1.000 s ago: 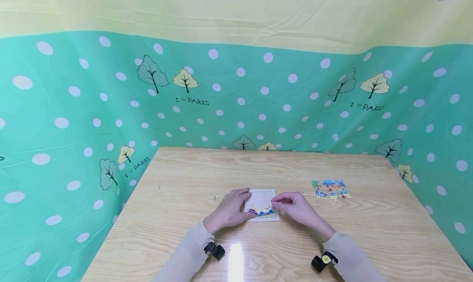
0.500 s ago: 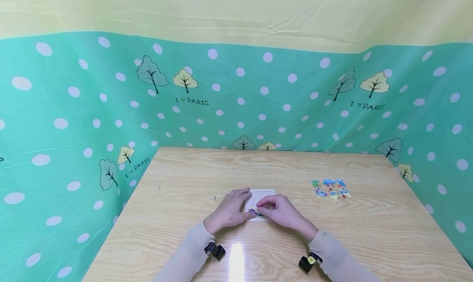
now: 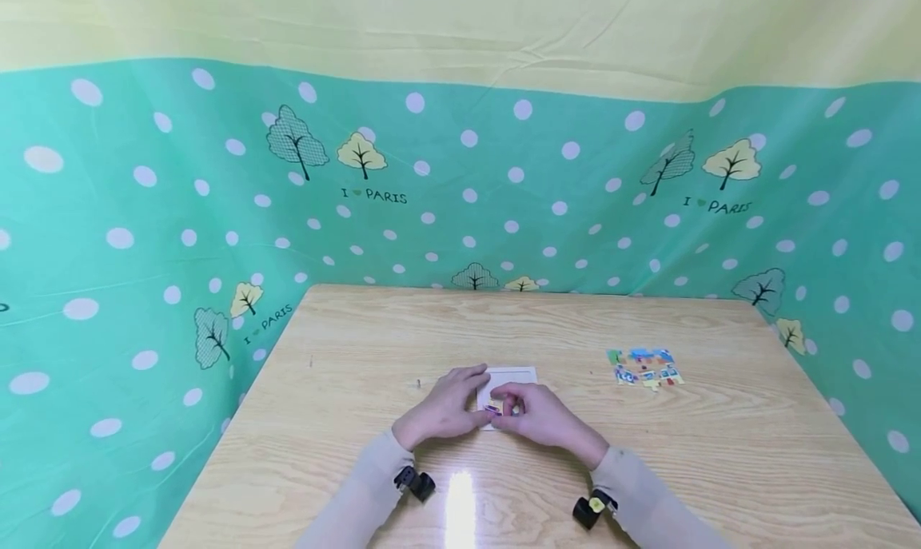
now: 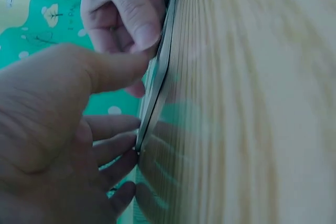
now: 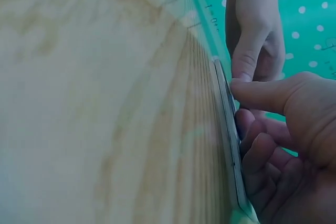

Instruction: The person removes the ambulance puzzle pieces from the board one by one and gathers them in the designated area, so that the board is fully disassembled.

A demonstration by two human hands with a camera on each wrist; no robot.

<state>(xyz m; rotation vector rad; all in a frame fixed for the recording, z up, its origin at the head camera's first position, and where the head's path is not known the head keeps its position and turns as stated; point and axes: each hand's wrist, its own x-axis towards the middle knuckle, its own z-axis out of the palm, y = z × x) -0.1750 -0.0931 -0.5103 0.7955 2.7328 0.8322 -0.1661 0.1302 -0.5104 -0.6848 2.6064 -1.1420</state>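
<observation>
A small white puzzle tray (image 3: 512, 372) lies flat on the table, with a few joined puzzle pieces (image 3: 493, 409) showing along its near side. My left hand (image 3: 448, 405) rests on the tray's left edge, its thumb on the near left corner and its fingers against the side. Over the lower right of the tray, my right hand (image 3: 543, 417) presses with its thumb near the left thumb, and its other fingers are loosely bent. That hand hides most of the pieces. In the right wrist view the right thumb (image 5: 268, 94) meets the left thumb tip above the tray edge (image 5: 228, 135).
Several loose, colourful puzzle pieces (image 3: 640, 355) lie to the right of the tray on the wooden table (image 3: 360, 333). A tiny dark bit (image 3: 419, 383) sits left of the tray. A green dotted cloth (image 3: 468, 173) hangs behind and at both sides.
My right hand has moved left from the tray's right edge to over the pieces, and its thumb has come down beside the left thumb. My left hand has stayed in place.
</observation>
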